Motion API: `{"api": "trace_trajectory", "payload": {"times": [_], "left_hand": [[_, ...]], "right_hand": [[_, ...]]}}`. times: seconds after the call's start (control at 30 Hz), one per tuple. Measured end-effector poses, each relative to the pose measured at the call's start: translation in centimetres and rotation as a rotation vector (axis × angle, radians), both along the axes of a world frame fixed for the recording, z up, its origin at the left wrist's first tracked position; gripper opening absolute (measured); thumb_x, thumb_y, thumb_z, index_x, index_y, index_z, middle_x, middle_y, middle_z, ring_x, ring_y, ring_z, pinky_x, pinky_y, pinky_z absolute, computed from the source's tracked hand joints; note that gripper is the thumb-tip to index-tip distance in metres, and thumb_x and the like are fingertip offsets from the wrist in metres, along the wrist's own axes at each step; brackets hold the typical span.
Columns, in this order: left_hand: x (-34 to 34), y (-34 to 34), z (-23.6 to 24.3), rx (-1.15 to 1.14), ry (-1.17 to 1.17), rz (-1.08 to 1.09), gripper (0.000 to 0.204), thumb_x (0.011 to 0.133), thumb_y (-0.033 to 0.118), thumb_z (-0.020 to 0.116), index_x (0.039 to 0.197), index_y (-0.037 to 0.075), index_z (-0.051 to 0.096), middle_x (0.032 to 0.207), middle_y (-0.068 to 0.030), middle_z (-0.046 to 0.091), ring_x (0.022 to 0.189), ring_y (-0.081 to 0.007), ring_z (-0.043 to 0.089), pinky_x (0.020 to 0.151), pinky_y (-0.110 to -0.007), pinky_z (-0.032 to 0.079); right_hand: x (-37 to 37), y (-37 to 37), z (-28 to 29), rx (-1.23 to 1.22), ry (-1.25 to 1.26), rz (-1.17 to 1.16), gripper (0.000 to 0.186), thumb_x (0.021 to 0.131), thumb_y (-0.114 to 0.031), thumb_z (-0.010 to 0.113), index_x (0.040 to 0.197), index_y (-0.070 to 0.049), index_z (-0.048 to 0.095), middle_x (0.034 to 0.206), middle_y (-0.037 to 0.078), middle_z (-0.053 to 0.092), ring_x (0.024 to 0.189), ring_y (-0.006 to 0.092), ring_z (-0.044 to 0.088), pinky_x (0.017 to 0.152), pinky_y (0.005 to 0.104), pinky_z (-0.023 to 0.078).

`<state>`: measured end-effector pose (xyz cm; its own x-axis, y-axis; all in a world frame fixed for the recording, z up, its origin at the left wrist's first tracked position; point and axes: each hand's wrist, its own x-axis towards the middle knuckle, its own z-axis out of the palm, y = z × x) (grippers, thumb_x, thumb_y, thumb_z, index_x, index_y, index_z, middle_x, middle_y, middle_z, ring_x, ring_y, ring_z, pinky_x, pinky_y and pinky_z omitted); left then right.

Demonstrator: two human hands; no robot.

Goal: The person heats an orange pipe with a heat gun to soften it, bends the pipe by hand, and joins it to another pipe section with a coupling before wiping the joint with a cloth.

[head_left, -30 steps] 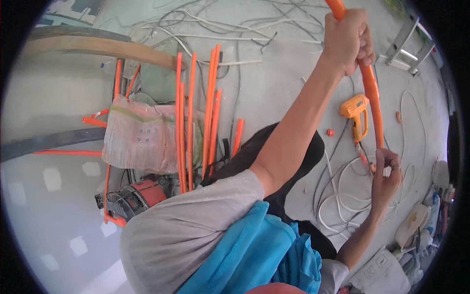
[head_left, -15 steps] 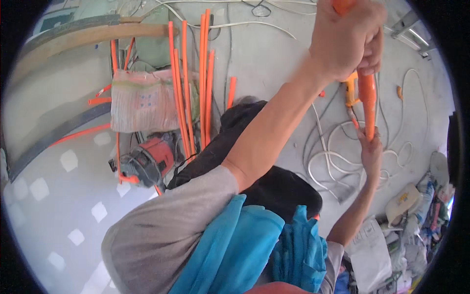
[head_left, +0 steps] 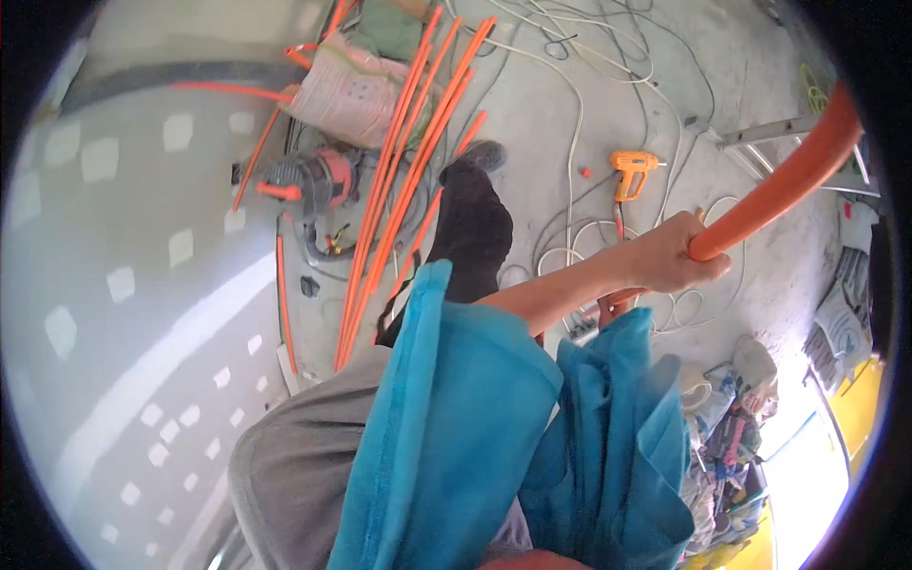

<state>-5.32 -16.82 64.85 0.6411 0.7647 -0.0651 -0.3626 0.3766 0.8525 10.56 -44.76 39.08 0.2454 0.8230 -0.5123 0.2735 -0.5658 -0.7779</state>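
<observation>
My left hand point(head_left: 695, 256) grips a thick orange pipe point(head_left: 779, 185) that slants up to the right rim. Lower, my right hand point(head_left: 614, 302) is closed on the pipe’s lower stretch, largely hidden behind my left forearm and a turquoise cloth point(head_left: 456, 418) hanging over my body. An orange-yellow heat gun point(head_left: 630, 166) lies on the floor above my hands, beside a small orange piece point(head_left: 586, 173) and loose cables point(head_left: 575, 133).
Several long orange pipes point(head_left: 408, 190) lie left of my foot point(head_left: 475, 161), near a red-and-black power tool point(head_left: 332, 176) and pale sacks point(head_left: 347, 90). A patched grey board point(head_left: 142, 332) stands at left. A ladder point(head_left: 760, 133) and heaped bags and clutter point(head_left: 727, 437) line the right.
My left hand has moved down, the pipe now slanting instead of nearly upright. My right hand has shifted left behind the cloth. The view has swung, showing more board and a bright opening.
</observation>
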Motion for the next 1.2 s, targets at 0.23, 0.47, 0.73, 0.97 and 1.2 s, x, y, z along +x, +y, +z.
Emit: {"api": "trace_trajectory", "payload": {"times": [0.23,0.47,0.73,0.97,1.2], "left_hand": [[-2.1,-12.6,5.5,0.087,-0.050,0.110,0.033,0.091,0.021,0.066,0.067,0.002,0.054,0.052,0.0016,0.045,0.052,-0.0070,0.042,0.048,-0.032,0.035],[-8.8,-19.5,8.3,0.092,0.046,0.267,0.026,0.082,0.019,0.066,0.066,-0.002,0.058,0.052,-0.0115,0.052,0.049,-0.0160,0.048,0.049,-0.038,0.040],[-17.8,-23.8,11.8,0.132,0.138,0.375,0.024,0.079,0.019,0.065,0.068,-0.002,0.061,0.054,-0.0168,0.055,0.050,-0.0211,0.050,0.051,-0.041,0.042],[-17.5,-25.4,17.5,0.278,0.170,0.421,0.027,0.082,0.021,0.067,0.070,-0.002,0.060,0.053,-0.0101,0.053,0.053,-0.0149,0.051,0.052,-0.040,0.041],[-18.8,-29.0,20.7,0.184,0.209,0.523,0.042,0.100,0.023,0.065,0.062,0.007,0.054,0.053,0.0044,0.047,0.048,-0.0042,0.044,0.045,-0.027,0.037]], "right_hand": [[-1.9,-6.9,5.9,-0.011,0.025,0.131,0.018,0.096,-0.011,0.071,0.105,-0.004,0.057,0.101,0.007,0.060,0.096,0.0162,0.056,0.085,0.0333,0.048],[-7.2,-9.9,10.3,-0.087,0.023,0.308,0.021,0.095,-0.012,0.072,0.109,-0.005,0.058,0.102,0.008,0.063,0.097,0.0172,0.058,0.085,0.0346,0.049],[-15.1,-9.0,12.6,-0.082,0.067,0.525,0.025,0.095,-0.014,0.072,0.114,-0.005,0.060,0.103,0.009,0.065,0.098,0.0182,0.061,0.086,0.0361,0.051],[-17.5,-7.9,20.3,0.054,0.025,0.532,0.029,0.094,-0.016,0.073,0.118,-0.005,0.061,0.103,0.010,0.068,0.099,0.0192,0.063,0.086,0.0375,0.052],[-20.3,-9.8,32.4,0.378,0.120,0.367,0.048,0.096,-0.027,0.074,0.134,-0.004,0.056,0.116,0.012,0.067,0.110,0.0196,0.063,0.096,0.0386,0.050]]}}
